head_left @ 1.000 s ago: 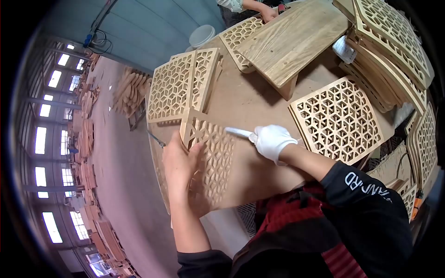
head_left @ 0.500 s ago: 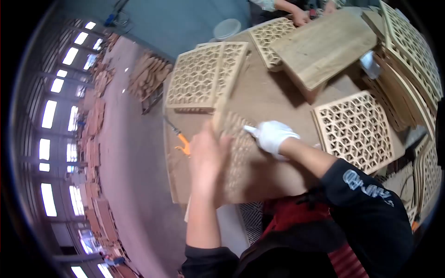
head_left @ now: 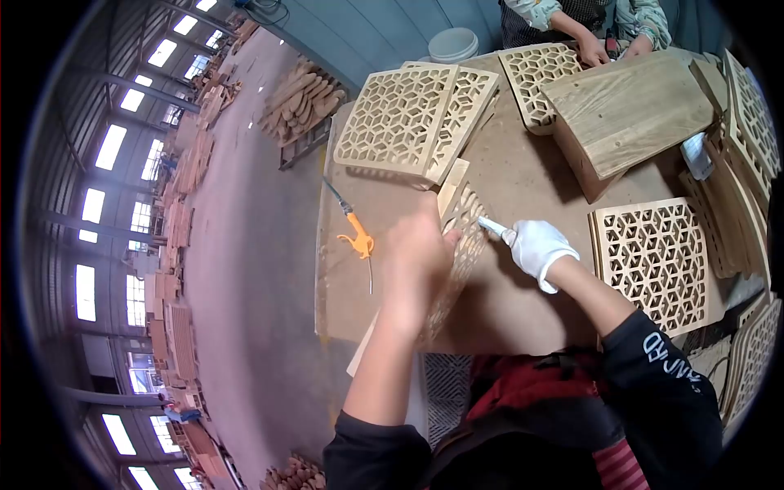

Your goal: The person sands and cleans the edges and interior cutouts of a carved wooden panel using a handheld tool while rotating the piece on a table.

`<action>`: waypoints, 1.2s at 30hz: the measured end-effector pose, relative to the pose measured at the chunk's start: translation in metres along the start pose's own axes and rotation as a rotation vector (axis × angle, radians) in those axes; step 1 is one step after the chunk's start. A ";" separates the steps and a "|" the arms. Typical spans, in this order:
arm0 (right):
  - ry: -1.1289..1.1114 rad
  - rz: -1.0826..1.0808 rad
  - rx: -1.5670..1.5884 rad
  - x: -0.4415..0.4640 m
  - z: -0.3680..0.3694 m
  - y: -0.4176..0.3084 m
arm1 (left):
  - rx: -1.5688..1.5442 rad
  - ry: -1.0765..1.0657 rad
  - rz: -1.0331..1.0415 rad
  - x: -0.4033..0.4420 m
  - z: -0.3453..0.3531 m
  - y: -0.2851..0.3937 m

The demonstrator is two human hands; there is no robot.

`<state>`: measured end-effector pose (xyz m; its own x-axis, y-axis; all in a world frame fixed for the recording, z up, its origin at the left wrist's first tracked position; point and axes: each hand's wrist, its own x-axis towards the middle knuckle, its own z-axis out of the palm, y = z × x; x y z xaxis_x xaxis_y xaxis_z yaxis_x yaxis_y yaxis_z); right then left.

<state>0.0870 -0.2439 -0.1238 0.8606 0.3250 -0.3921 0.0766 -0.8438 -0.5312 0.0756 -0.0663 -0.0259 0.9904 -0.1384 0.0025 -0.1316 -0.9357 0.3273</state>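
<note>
My bare left hand [head_left: 420, 257], partly blurred, is closed on the edge of a wooden lattice panel [head_left: 467, 255]. The panel stands tilted over the table and shows at a steep angle, its near part hidden behind my forearm. In a white glove, my right hand [head_left: 543, 251] grips a short, pale stick-like tool [head_left: 494, 229]. Its tip reaches the panel's cut-out face; whether it touches, I cannot tell. An orange air blow gun [head_left: 357, 234] with a thin metal nozzle lies on the table left of my left hand.
Lattice panels [head_left: 396, 118] lie stacked at the back left, and another stack [head_left: 653, 261] sits at the right. Behind, a wooden box-like piece [head_left: 633, 110] stands before another person's hands [head_left: 594, 51]. More panels [head_left: 747, 122] lean along the right edge. A white bucket [head_left: 453, 46] is behind the table [head_left: 339, 302].
The camera view has shifted, so the table scene sits further right. The held panel appears turned more edge-on. Both hands keep their hold, and the tool remains by the panel.
</note>
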 end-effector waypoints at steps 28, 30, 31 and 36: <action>0.046 0.103 0.167 0.030 -0.002 -0.004 | 0.035 0.027 0.004 0.000 0.000 0.007; 0.030 0.046 0.095 0.037 -0.003 -0.015 | 0.050 0.023 -0.012 0.001 -0.001 0.009; 0.026 0.084 0.136 0.036 -0.003 -0.017 | 0.055 0.016 -0.029 0.000 -0.001 0.008; -0.088 -0.076 -0.008 0.000 0.003 0.012 | 0.046 0.059 -0.021 -0.001 -0.001 0.012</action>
<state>0.0862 -0.2533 -0.1325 0.8048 0.4242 -0.4151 0.1444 -0.8183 -0.5564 0.0731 -0.0766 -0.0207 0.9935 -0.1011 0.0520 -0.1118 -0.9524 0.2837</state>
